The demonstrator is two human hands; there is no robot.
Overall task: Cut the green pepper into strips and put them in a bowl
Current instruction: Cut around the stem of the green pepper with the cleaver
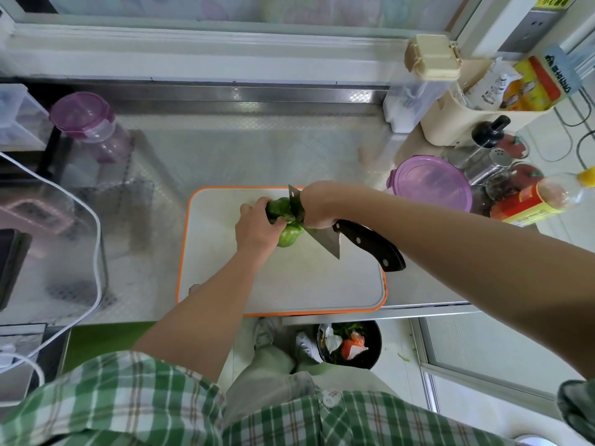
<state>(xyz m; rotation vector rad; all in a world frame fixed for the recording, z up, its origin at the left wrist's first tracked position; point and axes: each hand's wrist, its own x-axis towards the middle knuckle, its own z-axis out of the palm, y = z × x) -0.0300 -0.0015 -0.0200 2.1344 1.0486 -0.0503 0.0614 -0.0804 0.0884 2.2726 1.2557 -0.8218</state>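
"How far along?"

"Barely begun: no strips yet, no bowl in sight. My left hand [254, 226] grips the pepper [286, 238] on the board [289, 284]. My right hand [317, 204] curls over the knife [370, 244] blade, handle free; what its fingers hold I cannot tell."

"Anything in the way?"

"A tub [431, 185] and bottles [541, 201] crowd the right."

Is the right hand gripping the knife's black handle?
No: the knife's black handle shows bare behind the right hand, which sits at the blade and green pepper.
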